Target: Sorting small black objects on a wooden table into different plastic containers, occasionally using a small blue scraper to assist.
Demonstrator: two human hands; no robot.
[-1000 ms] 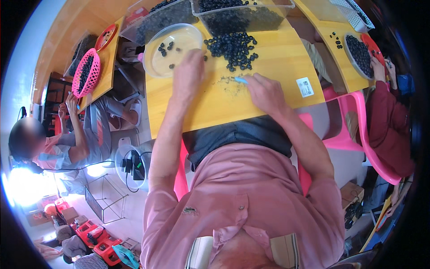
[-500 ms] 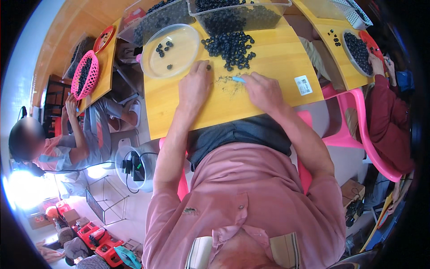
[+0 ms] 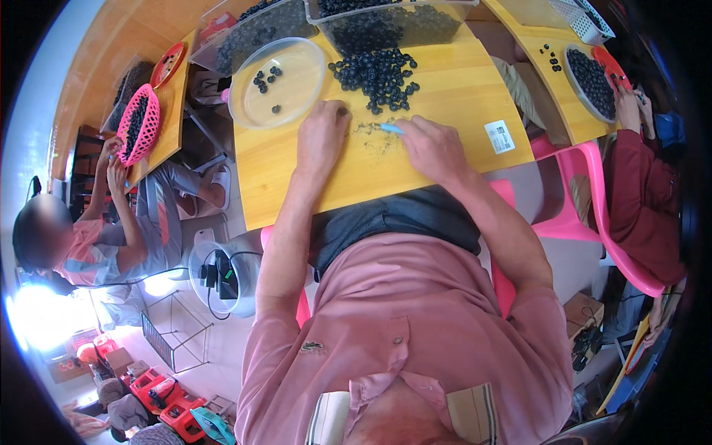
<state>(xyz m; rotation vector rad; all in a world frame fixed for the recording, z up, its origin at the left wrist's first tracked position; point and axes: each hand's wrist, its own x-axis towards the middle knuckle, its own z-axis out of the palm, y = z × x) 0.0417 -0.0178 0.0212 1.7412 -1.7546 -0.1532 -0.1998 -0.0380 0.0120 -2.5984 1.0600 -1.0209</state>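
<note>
My left hand (image 3: 321, 137) rests on the yellow table (image 3: 282, 182), its fingers closed around a small dark round bead (image 3: 342, 111). Facing it, my right hand (image 3: 436, 148) grips a slim light-blue tool (image 3: 391, 128), whose tip points toward the left hand; its exact kind cannot be made out. Dark crumbs (image 3: 377, 142) are scattered between the two hands. Beyond them lies a heap of dark round beads (image 3: 378, 78). A shallow clear round tray (image 3: 315, 93), holding several beads, stands left of the heap.
Two clear bins (image 3: 426, 33) of beads stand at the table's far edge. A white label (image 3: 500, 137) lies at right. Co-workers sit at side tables, one by a pink basket (image 3: 150, 130), one by a bowl of beads (image 3: 589, 81). A pink chair (image 3: 582, 167) stands at right.
My left hand has turned slightly, and the bead shows less between its fingers. The tool tip has shifted a little left. At the left table, the co-worker's hand has reached up to the pink basket.
</note>
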